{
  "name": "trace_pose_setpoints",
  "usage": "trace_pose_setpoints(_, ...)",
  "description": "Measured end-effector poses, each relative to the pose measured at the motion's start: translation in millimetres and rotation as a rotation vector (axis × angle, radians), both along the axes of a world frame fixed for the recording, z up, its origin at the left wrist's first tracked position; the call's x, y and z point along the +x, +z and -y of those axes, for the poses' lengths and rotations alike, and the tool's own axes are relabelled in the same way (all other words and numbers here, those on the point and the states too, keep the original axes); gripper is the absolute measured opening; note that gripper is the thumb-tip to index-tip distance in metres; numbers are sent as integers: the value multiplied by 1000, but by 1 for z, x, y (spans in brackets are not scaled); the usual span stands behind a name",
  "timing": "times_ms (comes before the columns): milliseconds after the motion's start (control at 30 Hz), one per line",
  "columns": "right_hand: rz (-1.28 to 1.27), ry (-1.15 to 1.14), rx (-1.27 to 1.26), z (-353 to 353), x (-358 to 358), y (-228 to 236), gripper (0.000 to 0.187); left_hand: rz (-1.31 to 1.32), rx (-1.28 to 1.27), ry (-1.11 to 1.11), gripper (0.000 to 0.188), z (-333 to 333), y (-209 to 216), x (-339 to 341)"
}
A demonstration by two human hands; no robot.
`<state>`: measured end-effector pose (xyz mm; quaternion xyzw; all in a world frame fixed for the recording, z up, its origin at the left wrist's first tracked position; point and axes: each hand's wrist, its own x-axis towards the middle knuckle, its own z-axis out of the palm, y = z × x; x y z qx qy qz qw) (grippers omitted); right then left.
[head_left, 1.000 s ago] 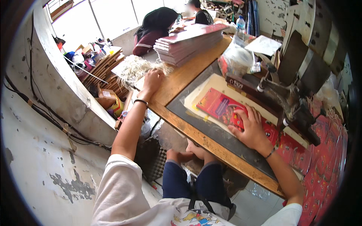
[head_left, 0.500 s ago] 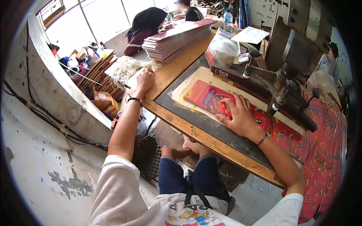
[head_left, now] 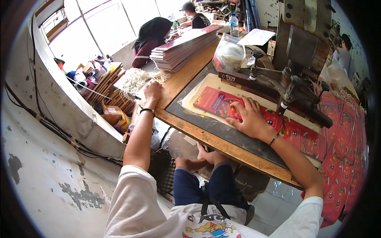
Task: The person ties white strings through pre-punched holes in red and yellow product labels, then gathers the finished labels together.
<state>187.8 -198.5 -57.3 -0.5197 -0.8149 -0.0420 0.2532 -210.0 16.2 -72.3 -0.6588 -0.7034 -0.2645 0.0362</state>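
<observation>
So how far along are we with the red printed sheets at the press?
Done: a spread of red sheets lies right of the black iron press. In hand: right hand flat on one red printed sheet; left hand at the white strings. Left: the tall sheet stack.

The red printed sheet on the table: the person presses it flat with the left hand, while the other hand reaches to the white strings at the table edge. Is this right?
Not quite. In the head view the right hand presses the red printed sheet flat; it is the left hand that reaches to the white strings at the edge of the table.
</observation>
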Motion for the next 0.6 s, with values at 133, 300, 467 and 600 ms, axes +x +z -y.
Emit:
trace_pose_setpoints(133,-36,30,-67,3,-7,13,56,-103,75,-27,25,4,-5,-17)
trace_pose_setpoints(300,9,32,-18,1,-2,5,61,-55,159,-47,25,15,-4,-7)
trace_pose_setpoints(467,18,47,-95,7,-5,17,57,-83,-65,-50,25,13,11,-8)
trace_pose_setpoints(600,22,67,-113,7,-7,18,56,-105,98,63,24,20,6,-3)
